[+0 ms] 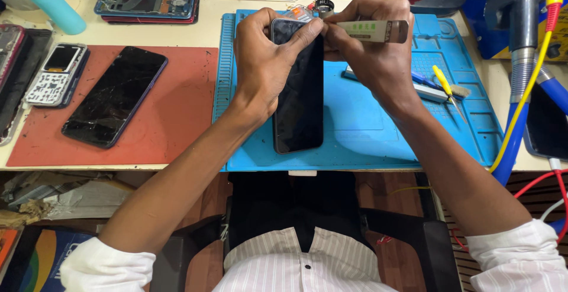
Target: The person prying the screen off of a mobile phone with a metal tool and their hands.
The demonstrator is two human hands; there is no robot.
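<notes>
While the left hand point(263, 61) grips the smartphone point(299, 91), right hand point(370, 49) fingers pinch a pry tool point(373, 31) at its top edge; the screen looks unlifted.

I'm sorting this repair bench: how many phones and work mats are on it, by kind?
Intact-looking black smartphone, held in left hand and right hand: 1
Cracked-screen smartphone: 1
Opened keypad phone: 1
Stripped phone frame: 1
Blue mat: 1
Red mat: 1
Total: 6
</notes>
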